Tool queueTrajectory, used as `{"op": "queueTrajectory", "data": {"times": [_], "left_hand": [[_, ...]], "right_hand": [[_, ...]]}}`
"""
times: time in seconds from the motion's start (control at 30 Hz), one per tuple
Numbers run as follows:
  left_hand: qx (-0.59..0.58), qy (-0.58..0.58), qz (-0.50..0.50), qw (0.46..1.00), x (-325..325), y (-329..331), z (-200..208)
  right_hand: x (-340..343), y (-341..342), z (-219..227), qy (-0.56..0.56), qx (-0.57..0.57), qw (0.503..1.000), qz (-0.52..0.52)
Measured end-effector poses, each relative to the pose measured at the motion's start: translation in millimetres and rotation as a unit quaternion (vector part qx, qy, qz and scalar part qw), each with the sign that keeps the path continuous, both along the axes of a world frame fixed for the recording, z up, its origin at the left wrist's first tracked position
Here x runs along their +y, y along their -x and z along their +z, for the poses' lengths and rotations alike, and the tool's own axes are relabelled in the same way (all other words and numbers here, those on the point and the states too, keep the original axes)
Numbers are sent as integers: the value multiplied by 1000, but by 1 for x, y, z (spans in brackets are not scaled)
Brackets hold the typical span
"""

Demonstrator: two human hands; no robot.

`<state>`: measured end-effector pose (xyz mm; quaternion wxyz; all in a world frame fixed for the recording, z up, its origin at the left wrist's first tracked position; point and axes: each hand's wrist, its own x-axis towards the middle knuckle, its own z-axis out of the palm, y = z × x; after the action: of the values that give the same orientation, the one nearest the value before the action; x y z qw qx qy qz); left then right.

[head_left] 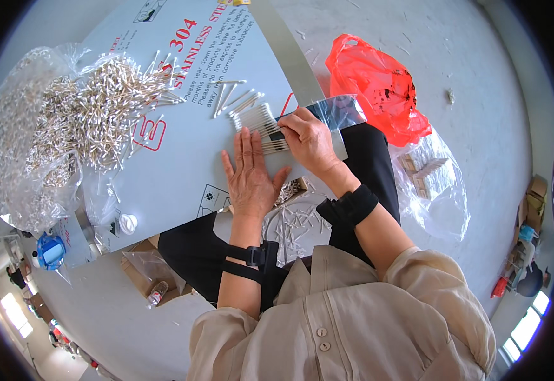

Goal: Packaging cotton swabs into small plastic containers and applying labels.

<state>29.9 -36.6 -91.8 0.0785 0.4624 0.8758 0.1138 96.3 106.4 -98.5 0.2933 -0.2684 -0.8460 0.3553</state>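
A flat row of white-tipped cotton swabs lies side by side near the right edge of the film-covered table. My left hand rests palm down, fingers stretched out, with its fingertips touching the lower part of this row. At the row's right end my right hand has its fingers pinched together; what they hold is hidden. Something dark shows beneath the swabs by those fingers. A few loose swabs lie just beyond the row. To the left, a large heap of swabs spills from a clear plastic bag.
A red plastic bag and a clear bag of white packs are to the right. Scattered swabs lie between my knees. An open cardboard box stands below the table, near a blue container.
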Motion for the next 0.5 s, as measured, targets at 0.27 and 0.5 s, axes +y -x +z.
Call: {"op": "queueTrajectory", "data": {"times": [0.27, 0.5], "left_hand": [[-2, -2, 2, 1000, 0, 0, 1], [-2, -2, 2, 1000, 0, 0, 1]], "right_hand": [[1, 2, -2, -7, -31, 999, 4], [1, 5, 0, -11, -26, 1000, 13]]}}
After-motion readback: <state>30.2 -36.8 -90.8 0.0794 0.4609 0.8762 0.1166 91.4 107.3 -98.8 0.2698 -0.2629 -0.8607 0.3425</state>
